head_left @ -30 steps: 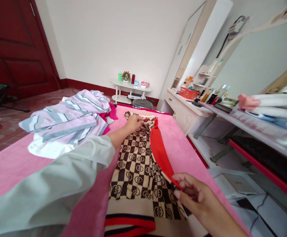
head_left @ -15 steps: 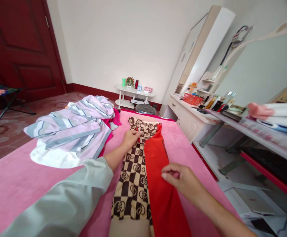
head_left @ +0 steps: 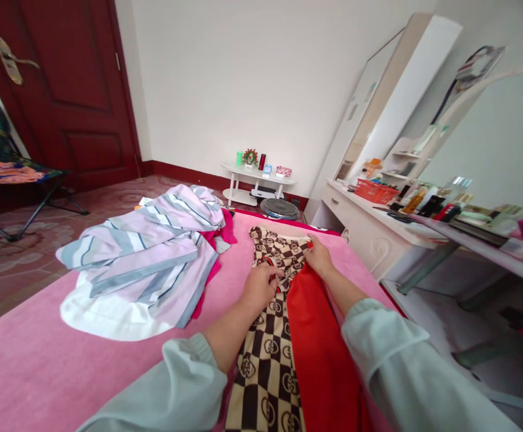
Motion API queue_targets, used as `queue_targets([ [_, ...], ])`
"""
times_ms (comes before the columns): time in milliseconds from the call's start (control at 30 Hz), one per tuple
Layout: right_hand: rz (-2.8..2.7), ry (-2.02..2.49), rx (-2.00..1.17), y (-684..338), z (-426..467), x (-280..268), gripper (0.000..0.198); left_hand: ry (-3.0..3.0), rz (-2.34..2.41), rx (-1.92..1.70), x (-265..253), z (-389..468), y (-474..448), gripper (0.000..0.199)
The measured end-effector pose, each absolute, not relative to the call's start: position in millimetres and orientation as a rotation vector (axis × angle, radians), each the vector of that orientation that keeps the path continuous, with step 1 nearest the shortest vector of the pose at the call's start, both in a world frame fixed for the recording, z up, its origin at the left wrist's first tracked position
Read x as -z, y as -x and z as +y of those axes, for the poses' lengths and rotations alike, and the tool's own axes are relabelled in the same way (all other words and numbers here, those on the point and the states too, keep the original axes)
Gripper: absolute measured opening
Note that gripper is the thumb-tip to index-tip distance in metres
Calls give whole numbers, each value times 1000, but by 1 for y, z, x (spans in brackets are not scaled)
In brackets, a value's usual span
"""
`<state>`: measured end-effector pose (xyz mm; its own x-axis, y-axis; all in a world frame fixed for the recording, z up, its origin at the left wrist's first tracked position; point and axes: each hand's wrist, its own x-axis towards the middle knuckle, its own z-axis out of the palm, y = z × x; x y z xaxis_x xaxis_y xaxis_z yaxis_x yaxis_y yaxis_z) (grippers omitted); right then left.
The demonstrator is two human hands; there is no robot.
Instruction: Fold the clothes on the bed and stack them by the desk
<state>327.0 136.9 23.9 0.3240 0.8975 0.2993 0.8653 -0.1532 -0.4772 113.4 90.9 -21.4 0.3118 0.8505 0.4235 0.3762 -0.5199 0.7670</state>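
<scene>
A brown-and-beige checkered garment with a red length of cloth along its right side lies stretched out on the pink bed cover. My left hand is closed at a small red-and-black edged spot in the upper part of the garment, fingers curled against the fabric. At the far right corner, where the checkered and red parts meet, my right hand pinches the garment's edge. The near end of the garment runs out of view at the bottom.
Striped clothes lie heaped on the bed's left side, over a white piece. A dressing table with a red basket and bottles stands right. Beyond the bed are a low white table and a folding chair.
My right hand has moved forward from beside the red cloth to the garment's far right corner and taken hold there. My left hand stays at the upper part. The view has shifted left.
</scene>
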Motion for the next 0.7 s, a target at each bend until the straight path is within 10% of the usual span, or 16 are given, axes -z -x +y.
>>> queue_targets([
  [267, -1618, 2137, 38, -335, 176, -23, 16, -2117, 1121, -1131, 23, 91, -116, 28],
  [700, -2076, 2062, -140, -300, 162, 9, 56, -2194, 1293, -1035, 21, 91, -118, 31],
])
